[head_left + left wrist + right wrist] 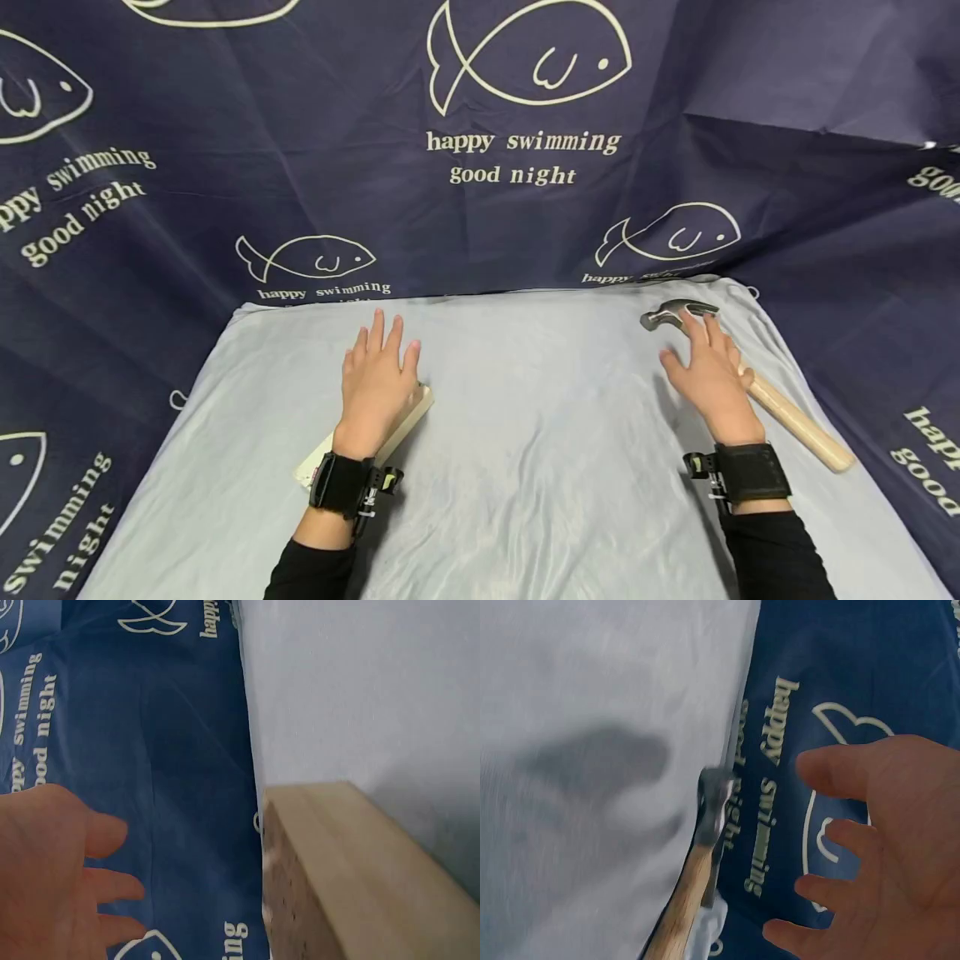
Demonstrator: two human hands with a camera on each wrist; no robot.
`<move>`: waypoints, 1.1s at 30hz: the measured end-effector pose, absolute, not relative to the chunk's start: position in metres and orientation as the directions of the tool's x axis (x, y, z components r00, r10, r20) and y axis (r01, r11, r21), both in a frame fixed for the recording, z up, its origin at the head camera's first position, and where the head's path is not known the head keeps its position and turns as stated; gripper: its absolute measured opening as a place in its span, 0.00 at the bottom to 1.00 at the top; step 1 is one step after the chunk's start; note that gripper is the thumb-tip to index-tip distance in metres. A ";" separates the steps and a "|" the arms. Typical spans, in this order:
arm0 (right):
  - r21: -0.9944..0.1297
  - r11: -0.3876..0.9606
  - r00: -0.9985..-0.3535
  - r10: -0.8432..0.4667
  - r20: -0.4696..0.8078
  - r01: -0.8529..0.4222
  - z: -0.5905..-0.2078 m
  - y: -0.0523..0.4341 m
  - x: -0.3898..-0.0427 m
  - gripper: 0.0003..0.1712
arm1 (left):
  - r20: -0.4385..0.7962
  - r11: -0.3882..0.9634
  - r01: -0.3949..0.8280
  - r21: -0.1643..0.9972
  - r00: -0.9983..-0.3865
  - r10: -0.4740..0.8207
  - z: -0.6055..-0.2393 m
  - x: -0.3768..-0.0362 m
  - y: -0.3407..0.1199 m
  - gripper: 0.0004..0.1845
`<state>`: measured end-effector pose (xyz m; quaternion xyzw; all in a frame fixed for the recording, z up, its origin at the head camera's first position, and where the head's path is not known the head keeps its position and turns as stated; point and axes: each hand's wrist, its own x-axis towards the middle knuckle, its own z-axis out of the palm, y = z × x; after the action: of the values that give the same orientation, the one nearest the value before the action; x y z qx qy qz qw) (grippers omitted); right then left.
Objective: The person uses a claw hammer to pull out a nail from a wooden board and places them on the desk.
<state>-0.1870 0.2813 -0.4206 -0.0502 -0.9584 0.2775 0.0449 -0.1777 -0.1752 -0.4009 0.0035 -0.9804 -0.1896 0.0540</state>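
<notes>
My left hand [375, 383], fingers straight and spread, is over a pale wooden block [408, 423] lying aslant on the cloth and hides its middle. In the left wrist view the block [375, 862] shows small dark specks on one side, and the hand [52, 877] is apart from it. On the right lies a claw hammer [798, 417] with a dark metal head and a light wooden handle. My right hand [712, 379] hovers over it, fingers extended, covering part of the handle. The right wrist view has the hammer [679, 907] apart from the hand [885, 855], which holds nothing.
A light grey-blue cloth [525, 467] with wrinkles covers the table. Dark blue fabric [517, 242] printed with fish and lettering hangs behind and at both sides. Black straps with small cameras sit on both wrists [753, 473].
</notes>
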 end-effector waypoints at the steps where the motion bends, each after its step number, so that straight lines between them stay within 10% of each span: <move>1: -0.529 0.845 -0.991 0.124 0.059 0.075 -0.421 0.286 -0.186 0.43 | 0.109 0.925 0.016 0.380 -0.994 -0.027 -0.401 -0.177 -0.178 0.35; 21: -0.497 0.857 -0.981 0.189 0.051 0.139 -0.443 0.347 -0.181 0.42 | -0.110 0.774 -0.023 0.633 -0.992 0.060 -0.386 -0.150 -0.216 0.35; 33: -0.470 0.876 -0.987 0.148 0.059 0.104 -0.443 0.358 -0.177 0.39 | -0.274 0.835 -0.148 0.530 -0.962 0.003 -0.394 -0.123 -0.235 0.48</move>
<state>-0.1770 0.3580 -0.4430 -0.0652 -0.9675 0.2398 0.0464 -0.1232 -0.2349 -0.3942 0.0382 -0.9486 -0.2847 -0.1330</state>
